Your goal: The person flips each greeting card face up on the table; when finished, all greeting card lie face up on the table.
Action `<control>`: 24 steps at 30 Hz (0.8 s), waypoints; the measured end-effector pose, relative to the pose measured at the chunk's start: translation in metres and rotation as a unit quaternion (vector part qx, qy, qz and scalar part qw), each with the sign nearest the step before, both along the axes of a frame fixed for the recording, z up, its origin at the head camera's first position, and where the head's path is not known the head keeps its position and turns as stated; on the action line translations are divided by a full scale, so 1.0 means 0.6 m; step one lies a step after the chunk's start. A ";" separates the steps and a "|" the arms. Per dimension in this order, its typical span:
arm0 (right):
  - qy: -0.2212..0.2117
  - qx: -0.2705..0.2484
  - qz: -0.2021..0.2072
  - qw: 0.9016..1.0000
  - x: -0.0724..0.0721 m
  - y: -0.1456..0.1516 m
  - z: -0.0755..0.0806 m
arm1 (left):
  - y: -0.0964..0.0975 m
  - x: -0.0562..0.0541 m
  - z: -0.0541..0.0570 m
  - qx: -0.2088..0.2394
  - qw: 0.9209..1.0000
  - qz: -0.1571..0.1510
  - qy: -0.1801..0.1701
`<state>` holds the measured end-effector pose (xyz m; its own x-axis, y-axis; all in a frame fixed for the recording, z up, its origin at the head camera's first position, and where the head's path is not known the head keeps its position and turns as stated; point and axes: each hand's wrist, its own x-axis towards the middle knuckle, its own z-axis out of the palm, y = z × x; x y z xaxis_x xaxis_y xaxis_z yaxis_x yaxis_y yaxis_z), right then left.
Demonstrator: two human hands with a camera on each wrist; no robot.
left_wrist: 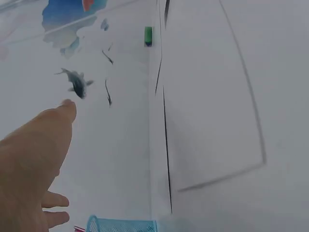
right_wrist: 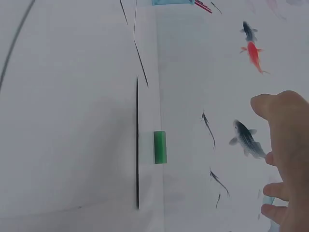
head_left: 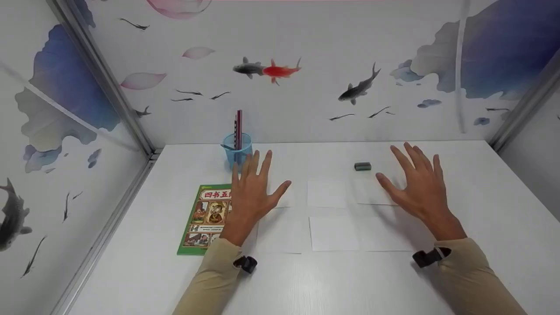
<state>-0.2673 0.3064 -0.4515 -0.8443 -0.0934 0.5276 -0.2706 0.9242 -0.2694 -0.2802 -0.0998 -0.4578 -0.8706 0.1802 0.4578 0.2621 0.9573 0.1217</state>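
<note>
My left hand [head_left: 253, 197] is spread with straight fingers over the right side of a green-bordered picture book [head_left: 203, 223], partly hiding it. Its fingertips overlap the lower part of a blue mesh cup [head_left: 231, 158] in the head view. Fingers also straight, my right hand [head_left: 420, 188] hovers at the right, beside a small dark green block [head_left: 362, 166]. Neither hand holds anything. Between and below them lie several white paper sheets [head_left: 334, 234], their edges faint against the white table. In the right wrist view the green block [right_wrist: 160, 147] stands beyond a sheet's dark edge.
Pencils [head_left: 238, 127] stand in the cup near the back of the white table [head_left: 350, 284]. A back wall [head_left: 306, 118] printed with fish rises behind it, with side walls at left and right. Black straps with small devices [head_left: 247, 264] sit on both wrists.
</note>
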 end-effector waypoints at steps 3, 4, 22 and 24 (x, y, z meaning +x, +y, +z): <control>0.037 -0.028 0.014 0.999 0.008 0.000 0.003 | 0.024 0.011 0.008 0.013 0.999 -0.028 0.021; 0.047 -0.035 0.020 0.998 0.010 0.000 0.004 | 0.033 0.016 0.010 0.021 0.999 -0.040 0.027; -0.227 -0.016 0.216 0.950 0.055 0.017 -0.015 | 0.229 0.083 -0.004 -0.018 0.961 -0.250 -0.113; -0.252 -0.006 0.214 0.944 0.057 0.019 -0.015 | 0.242 0.086 -0.009 -0.037 0.955 -0.259 -0.138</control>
<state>-0.2333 0.3179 -0.4603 -0.8744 -0.4798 0.0724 -0.4537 0.7555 -0.4726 -0.2283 0.0456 -0.4631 -0.7421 0.6418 0.1933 0.6701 0.7170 0.1921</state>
